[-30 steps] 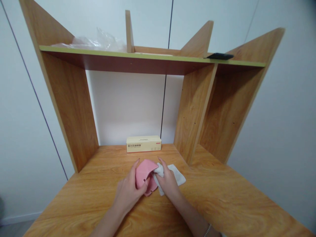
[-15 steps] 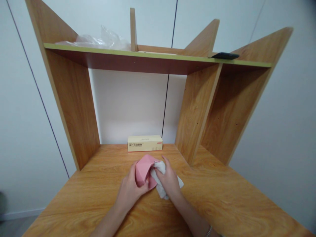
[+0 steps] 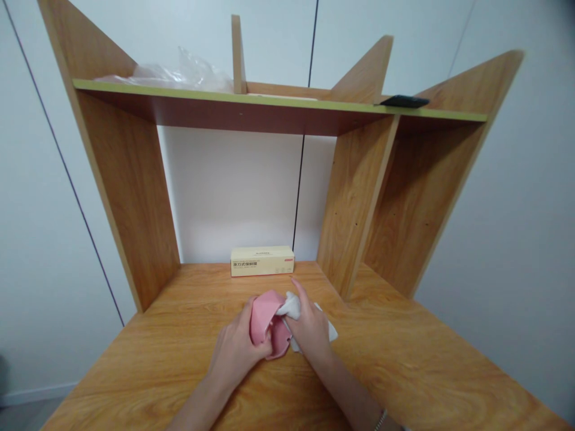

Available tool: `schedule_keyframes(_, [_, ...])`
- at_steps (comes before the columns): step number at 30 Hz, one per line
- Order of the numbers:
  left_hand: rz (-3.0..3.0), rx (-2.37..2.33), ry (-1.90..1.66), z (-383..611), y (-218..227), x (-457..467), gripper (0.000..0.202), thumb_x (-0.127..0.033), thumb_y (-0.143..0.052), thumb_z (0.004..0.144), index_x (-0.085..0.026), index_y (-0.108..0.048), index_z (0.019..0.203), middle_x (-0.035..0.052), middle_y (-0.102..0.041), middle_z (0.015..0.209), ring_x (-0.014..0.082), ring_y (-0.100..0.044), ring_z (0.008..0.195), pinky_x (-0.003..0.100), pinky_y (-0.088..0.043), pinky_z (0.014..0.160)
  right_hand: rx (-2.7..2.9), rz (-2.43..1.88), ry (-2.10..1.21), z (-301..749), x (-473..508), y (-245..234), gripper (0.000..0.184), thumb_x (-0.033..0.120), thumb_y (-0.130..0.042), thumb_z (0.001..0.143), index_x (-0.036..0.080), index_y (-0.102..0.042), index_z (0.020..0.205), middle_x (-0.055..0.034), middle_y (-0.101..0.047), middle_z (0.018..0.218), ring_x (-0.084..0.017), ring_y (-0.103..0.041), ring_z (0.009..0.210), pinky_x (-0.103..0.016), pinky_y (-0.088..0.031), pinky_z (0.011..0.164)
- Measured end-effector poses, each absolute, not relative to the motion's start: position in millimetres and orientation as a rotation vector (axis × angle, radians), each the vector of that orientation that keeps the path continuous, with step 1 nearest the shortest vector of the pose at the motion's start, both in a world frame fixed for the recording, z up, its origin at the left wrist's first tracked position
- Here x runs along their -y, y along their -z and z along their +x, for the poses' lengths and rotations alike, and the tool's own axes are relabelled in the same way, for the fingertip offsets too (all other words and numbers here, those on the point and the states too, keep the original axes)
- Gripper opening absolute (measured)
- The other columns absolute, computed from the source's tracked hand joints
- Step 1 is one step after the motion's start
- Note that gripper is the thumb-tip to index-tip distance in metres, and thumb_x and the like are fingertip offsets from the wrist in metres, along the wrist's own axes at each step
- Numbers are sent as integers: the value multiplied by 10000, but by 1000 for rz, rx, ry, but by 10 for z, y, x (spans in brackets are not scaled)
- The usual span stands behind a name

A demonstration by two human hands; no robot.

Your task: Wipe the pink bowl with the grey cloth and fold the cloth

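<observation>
A pink bowl (image 3: 264, 314) with an angular, wavy rim is tipped on its side, its opening turned toward the right. My left hand (image 3: 240, 344) grips it from the left, thumb over the near edge and fingers behind the far wall. My right hand (image 3: 312, 326) is closed on a white cloth (image 3: 291, 306), a bunched part of which presses at the bowl's rim. Part of the cloth hangs out behind and below the right hand. The right index finger sticks out forward. Some fingertips of both hands are hidden by the bowl and cloth.
A cream cling film box (image 3: 262, 261) lies at the back of the wooden desk (image 3: 148, 365). Wooden side panels (image 3: 130, 197) and a divider (image 3: 357, 203) rise around it. On the shelf (image 3: 269, 103) above are a clear plastic bag (image 3: 179, 75) and a flat black object (image 3: 405, 102).
The bowl has shifted slightly nearer and turned, showing more of its inside. The cloth has moved with my right hand, and less of it hangs down in front.
</observation>
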State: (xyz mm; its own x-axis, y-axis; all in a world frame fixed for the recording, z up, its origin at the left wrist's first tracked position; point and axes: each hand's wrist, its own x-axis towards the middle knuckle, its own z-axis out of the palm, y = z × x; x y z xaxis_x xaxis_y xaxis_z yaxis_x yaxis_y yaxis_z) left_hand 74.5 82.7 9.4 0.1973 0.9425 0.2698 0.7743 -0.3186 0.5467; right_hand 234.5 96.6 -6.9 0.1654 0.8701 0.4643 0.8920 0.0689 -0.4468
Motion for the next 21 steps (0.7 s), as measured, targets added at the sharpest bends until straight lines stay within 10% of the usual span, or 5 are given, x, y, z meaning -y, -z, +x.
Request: schedule_keyframes(21, [2012,-1349,-1129,766,102,-879,699,-429,-550,690,-114,-291,1259,140,-566,1097,256,-569,936,359,-440,778,1435,-1427,-469,2324,-1089,274,392,272,-449,768,149,-459,1140,-77,-641,963,-185,-598,869,-263,-449,732])
